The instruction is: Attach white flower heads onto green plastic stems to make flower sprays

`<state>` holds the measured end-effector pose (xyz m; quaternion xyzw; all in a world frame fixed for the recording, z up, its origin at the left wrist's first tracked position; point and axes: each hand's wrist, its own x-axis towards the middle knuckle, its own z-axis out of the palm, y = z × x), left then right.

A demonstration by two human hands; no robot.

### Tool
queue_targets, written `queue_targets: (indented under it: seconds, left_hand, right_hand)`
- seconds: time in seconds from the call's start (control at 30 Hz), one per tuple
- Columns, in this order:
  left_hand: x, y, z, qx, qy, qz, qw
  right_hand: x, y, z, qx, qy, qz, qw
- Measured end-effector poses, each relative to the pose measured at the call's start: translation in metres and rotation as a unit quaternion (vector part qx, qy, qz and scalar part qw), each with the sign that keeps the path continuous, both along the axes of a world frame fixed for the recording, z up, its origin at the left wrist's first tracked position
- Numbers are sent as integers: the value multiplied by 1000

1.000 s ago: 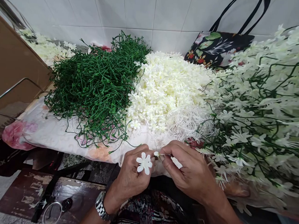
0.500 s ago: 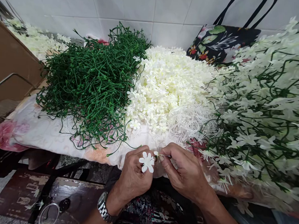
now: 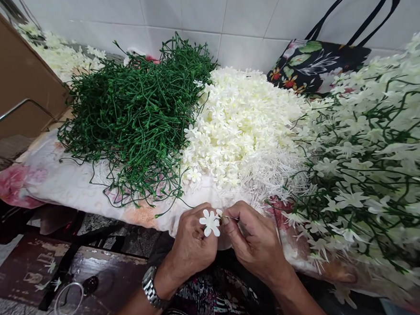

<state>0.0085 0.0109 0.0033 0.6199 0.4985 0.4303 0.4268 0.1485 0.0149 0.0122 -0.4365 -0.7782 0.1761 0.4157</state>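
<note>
My left hand [image 3: 197, 240] is closed around a green plastic stem, whose thin end sticks out to the left of the knuckles. A white artificial flower [image 3: 210, 223] with open petals sits at its thumb side. Close beside it, my right hand [image 3: 253, 235] pinches a thin white stamen between thumb and forefinger, and a small pale tip [image 3: 219, 213] shows between the two hands. How the stamen meets the stem is hidden by the fingers. Ahead of my hands lie a heap of green stems [image 3: 134, 109] and a pile of loose white flower heads [image 3: 245, 117].
White stamens [image 3: 275, 174] lie in front of the flower heads. A large bunch of assembled flowers [image 3: 355, 187] fills the right side. Behind stands a floral bag [image 3: 320, 64] against the tiled wall; a cardboard box [image 3: 22, 63] is at left. Patterned cloth [image 3: 67, 186] covers the work surface.
The white flower has risen slightly and turned, closer to my right fingertips. Both hands keep their grip; the whole view has shifted a little.
</note>
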Motion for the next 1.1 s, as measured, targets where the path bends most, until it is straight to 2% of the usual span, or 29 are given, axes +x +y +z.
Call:
queue_targets:
  seconds: [0.1,0.2,0.27,0.4,0.57,0.97,1.1]
  left_hand:
    - [-2,0,3,-49,-31,-12,998]
    - [-4,0,10,-54,-56,-16,997]
    - [-4,0,13,-49,-64,-14,997]
    - [-5,0,14,-20,-49,-23,998]
    - [-4,-2,11,19,-12,-32,999]
    - [-3,0,5,6,2,-36,999]
    - [-5,0,8,-13,-7,-42,999]
  right_hand:
    - [7,1,4,-29,12,25,999]
    - [18,-1,11,-67,8,41,997]
    - [24,-3,16,-58,10,34,998]
    - [24,-8,20,6,28,16,999]
    - [14,-8,16,41,10,29,999]
    - [1,-1,0,46,17,12,999]
    - [2,0,4,35,15,16,999]
